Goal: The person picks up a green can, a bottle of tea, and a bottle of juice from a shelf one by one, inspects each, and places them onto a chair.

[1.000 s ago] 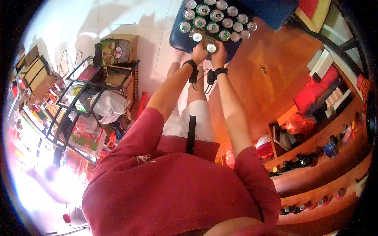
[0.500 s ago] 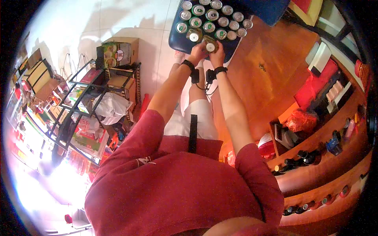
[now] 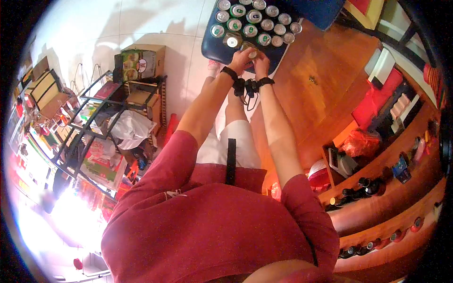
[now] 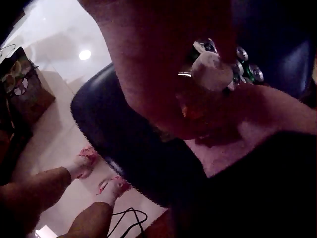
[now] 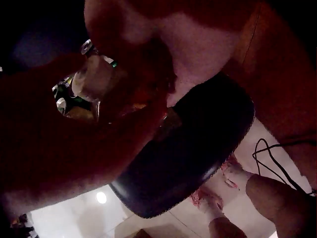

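Note:
Both hands meet at a small brown jar with a pale round lid (image 3: 253, 54), over the near part of a dark blue padded seat (image 3: 214, 47). My left hand (image 3: 241, 60) grips it from the left. The fingers of my right hand (image 3: 261, 62) are curled at its right side and partly cover the lid. In the left wrist view, the pale lid (image 4: 213, 72) shows between the two hands, while most of the body is hidden. A second brown jar (image 3: 231, 40) stands on the seat just beyond, beside several drink cans (image 3: 250, 30) in rows.
A wooden table top (image 3: 314, 89) adjoins the seat on the right. Shelves (image 3: 377, 203) with dark bottles and bags curve along the right side. On the left, a black rack (image 3: 94, 118) and a cardboard box (image 3: 141, 63) stand on the pale floor. Cables hang by the wrists.
The jar in the hands has tilted, and fingers now cover part of its lid. Both wrists have come closer together. The second jar and the cans stay in place.

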Demonstrator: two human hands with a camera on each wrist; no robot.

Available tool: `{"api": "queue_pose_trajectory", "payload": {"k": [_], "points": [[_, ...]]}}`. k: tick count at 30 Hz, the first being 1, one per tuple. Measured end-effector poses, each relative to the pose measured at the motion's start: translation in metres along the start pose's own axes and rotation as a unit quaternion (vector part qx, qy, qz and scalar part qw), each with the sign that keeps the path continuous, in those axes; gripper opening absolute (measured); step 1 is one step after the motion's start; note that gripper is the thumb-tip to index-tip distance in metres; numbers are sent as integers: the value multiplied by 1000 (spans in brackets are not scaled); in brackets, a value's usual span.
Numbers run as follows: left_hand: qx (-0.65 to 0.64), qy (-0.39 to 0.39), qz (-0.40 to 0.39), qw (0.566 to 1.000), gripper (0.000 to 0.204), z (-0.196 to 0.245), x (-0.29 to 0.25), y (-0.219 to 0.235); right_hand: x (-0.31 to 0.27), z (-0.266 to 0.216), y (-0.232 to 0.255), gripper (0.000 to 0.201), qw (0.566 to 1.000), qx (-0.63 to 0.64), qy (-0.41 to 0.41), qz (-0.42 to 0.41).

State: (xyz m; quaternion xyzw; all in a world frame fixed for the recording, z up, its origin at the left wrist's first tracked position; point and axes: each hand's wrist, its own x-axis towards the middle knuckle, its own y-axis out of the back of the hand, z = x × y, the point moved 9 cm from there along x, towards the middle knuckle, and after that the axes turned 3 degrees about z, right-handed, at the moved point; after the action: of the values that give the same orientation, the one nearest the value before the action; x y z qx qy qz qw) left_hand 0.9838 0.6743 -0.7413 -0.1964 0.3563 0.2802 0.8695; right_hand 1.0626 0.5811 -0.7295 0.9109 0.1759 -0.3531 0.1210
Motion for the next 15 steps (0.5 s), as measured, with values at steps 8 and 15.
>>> {"api": "queue_pose_trajectory", "payload": {"k": [8,15], "points": [[75,38,13,996,47,-2,12,1,-7,-5,-1,30,1000,12,-13,-3],[-203,236,110,944,46,24,-16,-1,3,-7,-9,32,997,65,-24,-30]]}}
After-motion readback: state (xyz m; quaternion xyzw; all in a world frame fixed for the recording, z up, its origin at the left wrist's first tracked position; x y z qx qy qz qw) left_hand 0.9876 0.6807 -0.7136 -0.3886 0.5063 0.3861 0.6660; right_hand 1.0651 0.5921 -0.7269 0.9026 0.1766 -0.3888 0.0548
